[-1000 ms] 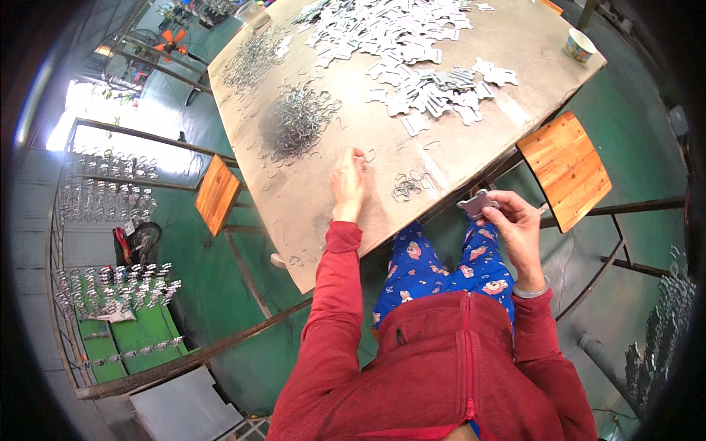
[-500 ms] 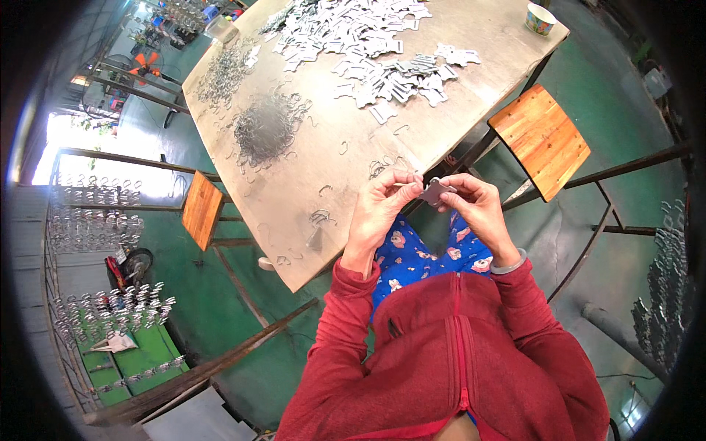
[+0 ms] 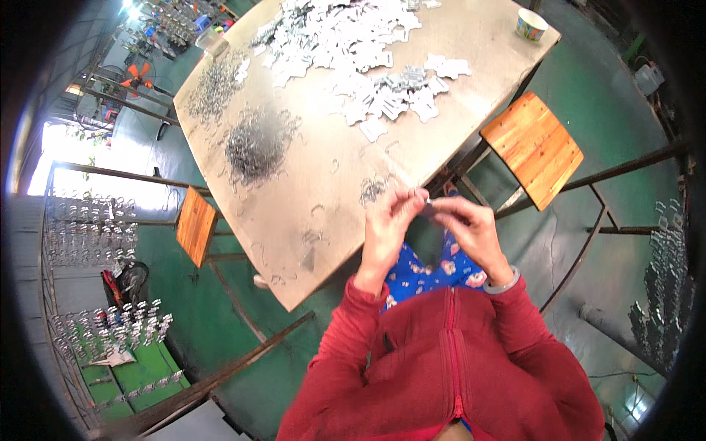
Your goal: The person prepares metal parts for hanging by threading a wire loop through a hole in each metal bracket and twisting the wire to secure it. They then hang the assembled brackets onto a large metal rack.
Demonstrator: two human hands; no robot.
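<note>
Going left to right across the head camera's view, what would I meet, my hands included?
Orange fan, left wooden seat, dark wire-hook pile, left hand, right hand, paper cup, hanging metal parts at far right.

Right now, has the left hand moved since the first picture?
Yes: rightward, the left hand went from over the table to the table's near edge, beside the right hand.

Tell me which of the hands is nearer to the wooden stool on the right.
Right. The right hand is below and left of the wooden stool in the picture; the left hand is farther left, beyond it.
</note>
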